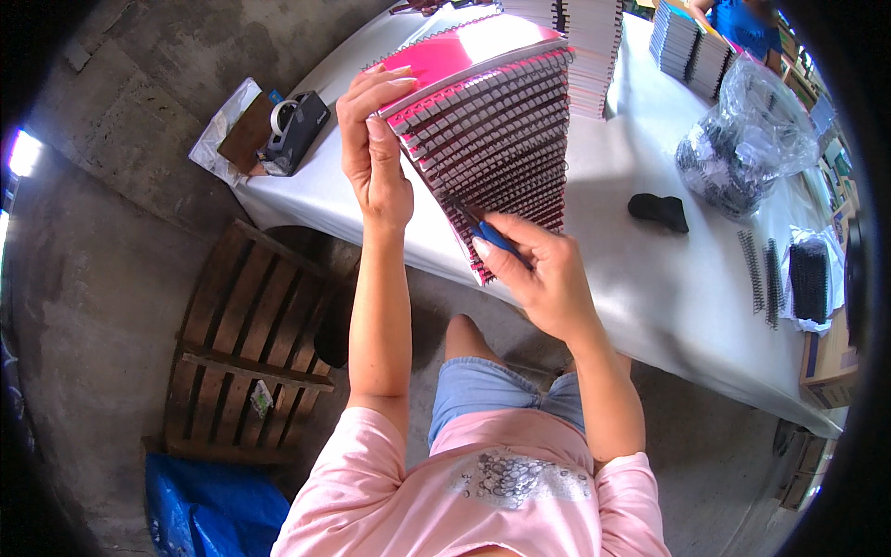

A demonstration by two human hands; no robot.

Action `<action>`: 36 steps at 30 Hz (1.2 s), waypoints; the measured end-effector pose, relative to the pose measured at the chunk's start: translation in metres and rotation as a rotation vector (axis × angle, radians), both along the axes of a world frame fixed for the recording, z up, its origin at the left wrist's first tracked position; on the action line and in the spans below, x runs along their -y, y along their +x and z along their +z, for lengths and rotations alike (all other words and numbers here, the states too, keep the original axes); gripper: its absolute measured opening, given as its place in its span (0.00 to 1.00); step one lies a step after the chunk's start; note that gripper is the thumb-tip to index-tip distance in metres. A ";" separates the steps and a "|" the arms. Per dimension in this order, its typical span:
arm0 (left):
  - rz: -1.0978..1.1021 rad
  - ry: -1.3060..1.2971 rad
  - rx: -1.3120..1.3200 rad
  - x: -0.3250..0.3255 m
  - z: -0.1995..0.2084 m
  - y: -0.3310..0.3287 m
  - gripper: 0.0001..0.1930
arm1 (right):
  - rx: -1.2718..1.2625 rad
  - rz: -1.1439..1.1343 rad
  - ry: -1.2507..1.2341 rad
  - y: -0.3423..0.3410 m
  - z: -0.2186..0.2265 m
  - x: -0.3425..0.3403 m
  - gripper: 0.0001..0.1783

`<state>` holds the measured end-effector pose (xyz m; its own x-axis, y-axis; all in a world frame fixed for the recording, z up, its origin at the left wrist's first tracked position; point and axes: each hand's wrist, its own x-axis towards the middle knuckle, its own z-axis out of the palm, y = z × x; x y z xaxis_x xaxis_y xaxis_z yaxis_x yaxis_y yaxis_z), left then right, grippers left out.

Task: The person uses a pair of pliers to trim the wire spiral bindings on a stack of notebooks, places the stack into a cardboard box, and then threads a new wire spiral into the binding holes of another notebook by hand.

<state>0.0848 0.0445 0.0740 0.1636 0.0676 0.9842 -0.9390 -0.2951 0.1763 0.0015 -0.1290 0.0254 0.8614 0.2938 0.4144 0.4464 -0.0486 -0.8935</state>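
Observation:
A tall stack of spiral-bound notebooks [501,121] with a glossy pink cover [436,58] on top stands at the table's near edge, its dark coils facing me. My left hand [376,139] grips the stack's upper left corner, with fingers over the top cover and thumb against the side. In my right hand [543,269] is a small pair of blue-handled pliers or cutters [497,239]. Their dark jaws touch the coil ends along the stack's left edge, low down. Whether the jaws are closed on a wire cannot be made out.
White-covered table [631,269]. Left: a tape dispenser [295,130] beside a box. Right: a black object [658,213], a plastic bag of coils [733,158], loose coils [761,278] and more notebook stacks [687,46]. A person in blue [747,32] is at the far right. A wooden slatted seat [246,343] stands left.

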 end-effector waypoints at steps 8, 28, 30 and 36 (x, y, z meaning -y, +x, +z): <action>0.034 0.059 -0.014 0.000 -0.001 -0.002 0.19 | 0.551 -0.410 -0.221 -0.002 -0.009 -0.003 0.18; 0.008 0.035 -0.019 -0.002 -0.003 0.000 0.19 | -0.157 -0.004 0.054 0.000 -0.007 -0.001 0.17; 0.000 0.057 -0.007 -0.001 -0.001 -0.002 0.19 | -0.541 0.295 0.319 0.003 -0.005 0.004 0.15; -0.009 0.041 -0.027 -0.001 -0.001 -0.001 0.19 | 0.452 -0.423 -0.181 -0.003 -0.021 -0.003 0.19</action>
<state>0.0840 0.0453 0.0735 0.1906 0.0260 0.9813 -0.9367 -0.2941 0.1897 -0.0016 -0.1262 0.0043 0.6700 0.0665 0.7394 0.6863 -0.4354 -0.5827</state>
